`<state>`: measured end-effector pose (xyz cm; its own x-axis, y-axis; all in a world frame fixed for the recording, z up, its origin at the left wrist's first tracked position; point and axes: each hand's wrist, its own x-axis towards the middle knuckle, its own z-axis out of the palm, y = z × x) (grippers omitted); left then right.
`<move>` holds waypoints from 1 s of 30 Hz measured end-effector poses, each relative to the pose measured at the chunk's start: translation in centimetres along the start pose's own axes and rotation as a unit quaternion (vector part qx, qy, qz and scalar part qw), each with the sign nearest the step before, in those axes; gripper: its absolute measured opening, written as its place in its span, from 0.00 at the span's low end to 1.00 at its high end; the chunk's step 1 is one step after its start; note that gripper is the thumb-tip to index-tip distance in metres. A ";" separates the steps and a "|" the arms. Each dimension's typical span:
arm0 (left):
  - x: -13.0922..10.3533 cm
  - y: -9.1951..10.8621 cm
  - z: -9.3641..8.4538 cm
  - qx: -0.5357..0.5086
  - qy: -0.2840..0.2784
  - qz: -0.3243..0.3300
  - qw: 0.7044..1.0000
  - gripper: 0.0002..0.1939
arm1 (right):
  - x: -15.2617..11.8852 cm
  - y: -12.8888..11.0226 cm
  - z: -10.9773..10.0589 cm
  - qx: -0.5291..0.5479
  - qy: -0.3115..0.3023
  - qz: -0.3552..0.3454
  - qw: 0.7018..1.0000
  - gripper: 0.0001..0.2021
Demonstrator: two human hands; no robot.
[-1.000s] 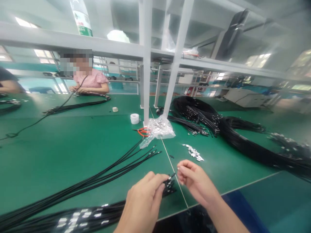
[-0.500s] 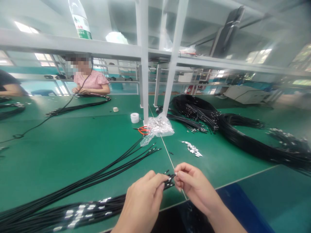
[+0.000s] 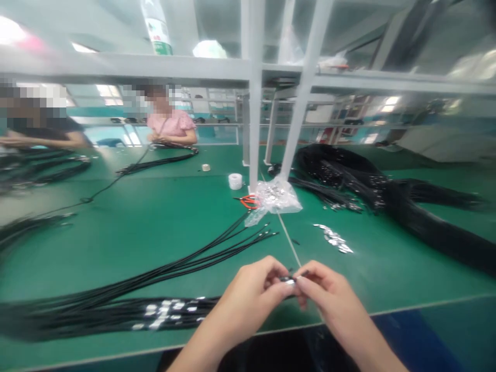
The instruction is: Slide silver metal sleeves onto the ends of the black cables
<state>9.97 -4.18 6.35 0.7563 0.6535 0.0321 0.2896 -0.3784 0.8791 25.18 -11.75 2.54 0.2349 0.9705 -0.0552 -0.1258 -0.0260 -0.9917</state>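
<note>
Just above the table's front edge, my left hand (image 3: 256,289) is closed around a black cable (image 3: 287,279) with a silver piece at its end. The fingertips of my right hand (image 3: 329,292) pinch the tip of that cable, close against the left fingers. Exactly how the end is gripped is partly hidden. Left of the hands runs a bundle of black cables (image 3: 116,315) with silver bits across it. Behind it, several separate cables (image 3: 201,253) fan toward the middle. Beyond my right hand lies a small pile of silver metal pieces (image 3: 334,238).
Shelf posts (image 3: 253,103) rise mid-table beside a clear plastic bag (image 3: 287,199) of metal pieces, orange-handled pliers (image 3: 250,201) and a white roll (image 3: 235,181). Large coils of black cable (image 3: 411,206) lie right. Two people sit across the table (image 3: 186,206).
The view has swung left, so the scene sits farther right. My hands have come closer together, and the left fingers now curl around the cable end with its silver piece.
</note>
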 end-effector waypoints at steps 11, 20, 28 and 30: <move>-3.6 -1.7 -2.1 0.369 -0.008 -0.009 0.929 0.03 | 0.0 2.7 -1.6 -0.139 0.059 0.001 0.989 0.13; -8.3 -4.7 -9.3 0.472 0.016 -0.149 0.869 0.05 | 1.5 3.9 -2.9 -0.246 0.026 0.012 0.969 0.11; 1.4 -6.0 -5.1 0.536 0.020 -0.124 0.835 0.10 | 3.2 0.8 -8.6 -0.427 0.193 -0.016 0.883 0.15; 2.7 -6.5 -4.8 0.547 0.011 -0.123 0.828 0.11 | 4.4 -0.1 -10.5 -0.474 0.215 -0.028 0.853 0.14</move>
<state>7.29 3.17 3.06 0.5887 0.8058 -0.0644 0.8001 -0.5922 -0.0956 36.34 -10.02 1.15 0.5723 0.8044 0.1590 0.6860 -0.3634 -0.6304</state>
